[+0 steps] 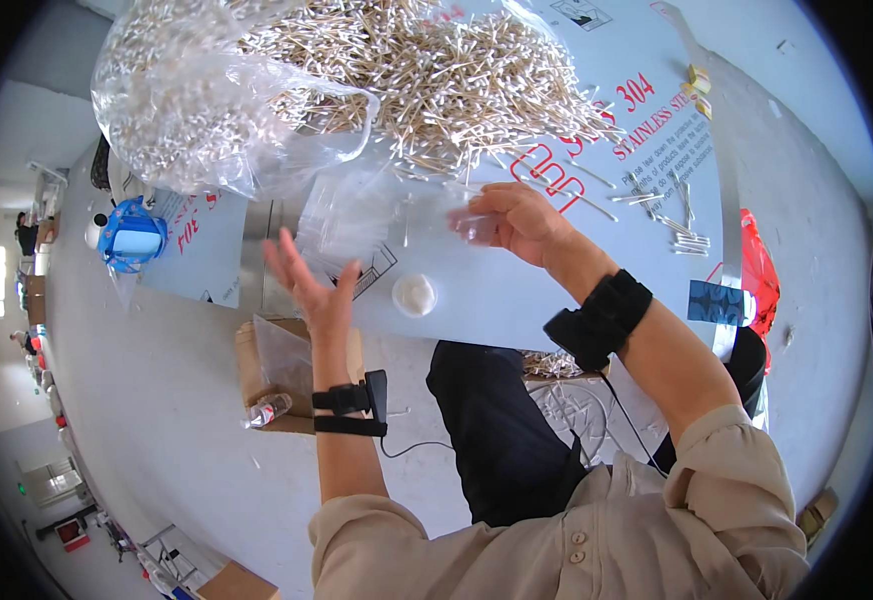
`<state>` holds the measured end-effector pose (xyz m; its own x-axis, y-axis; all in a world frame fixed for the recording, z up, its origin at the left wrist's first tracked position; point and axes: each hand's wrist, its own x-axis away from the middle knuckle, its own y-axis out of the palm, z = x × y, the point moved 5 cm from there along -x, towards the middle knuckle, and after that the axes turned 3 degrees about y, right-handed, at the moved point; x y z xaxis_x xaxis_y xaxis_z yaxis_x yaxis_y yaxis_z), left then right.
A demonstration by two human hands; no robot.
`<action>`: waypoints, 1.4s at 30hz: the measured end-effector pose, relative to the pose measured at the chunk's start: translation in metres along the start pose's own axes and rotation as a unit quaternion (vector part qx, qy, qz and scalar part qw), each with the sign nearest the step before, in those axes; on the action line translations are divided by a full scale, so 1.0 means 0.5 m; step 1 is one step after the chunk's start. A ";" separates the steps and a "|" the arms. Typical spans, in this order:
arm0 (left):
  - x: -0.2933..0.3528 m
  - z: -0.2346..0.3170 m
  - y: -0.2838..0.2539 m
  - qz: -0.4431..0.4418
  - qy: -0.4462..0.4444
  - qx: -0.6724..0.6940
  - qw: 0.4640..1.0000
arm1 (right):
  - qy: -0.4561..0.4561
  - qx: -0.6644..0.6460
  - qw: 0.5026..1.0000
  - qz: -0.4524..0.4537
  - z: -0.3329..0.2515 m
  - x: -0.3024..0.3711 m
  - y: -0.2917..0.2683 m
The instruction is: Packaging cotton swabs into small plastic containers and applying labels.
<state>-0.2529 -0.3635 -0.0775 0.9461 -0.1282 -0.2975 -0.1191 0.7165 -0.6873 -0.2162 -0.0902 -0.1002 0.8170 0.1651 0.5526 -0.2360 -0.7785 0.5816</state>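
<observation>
My left hand (314, 290) is open with its fingers spread, holding nothing, beside a stack of clear plastic bags (352, 215). Between the fingers of my right hand (522, 222) is a small clear plastic piece (474, 228), blurred, so I cannot tell its exact kind. On the table between my hands, near the front edge, stands a round clear container (415, 296) with something white in it. A large heap of cotton swabs (457, 80) with white tips lies beyond my hands. One loose swab (406, 232) is on the table between them.
A big clear bag of swabs (187, 100) sits at the far left. Some loose swabs (692, 242) lie to the right, near a dark blue packet (717, 302) and a red bag (760, 270). Below the left edge is a cardboard box (249, 350) with a plastic bottle (267, 410).
</observation>
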 end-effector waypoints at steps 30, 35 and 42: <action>0.160 0.235 0.022 0.061 0.050 -0.047 0.996 | -0.058 -0.123 0.984 0.112 0.136 0.420 -0.143; 0.124 0.185 0.079 -0.046 0.153 -0.175 0.972 | -0.060 -0.093 0.982 0.152 0.129 0.439 -0.142; 0.095 0.172 0.073 -0.135 0.097 -0.220 0.961 | -0.117 -0.030 0.985 0.124 0.112 0.465 -0.171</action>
<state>-0.1864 -0.2846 -0.0595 0.8919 -0.4243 -0.1567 -0.0327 0.2851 -0.9579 0.0235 -0.0195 -0.0550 0.8270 -0.1758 0.5340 -0.4695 -0.7385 0.4839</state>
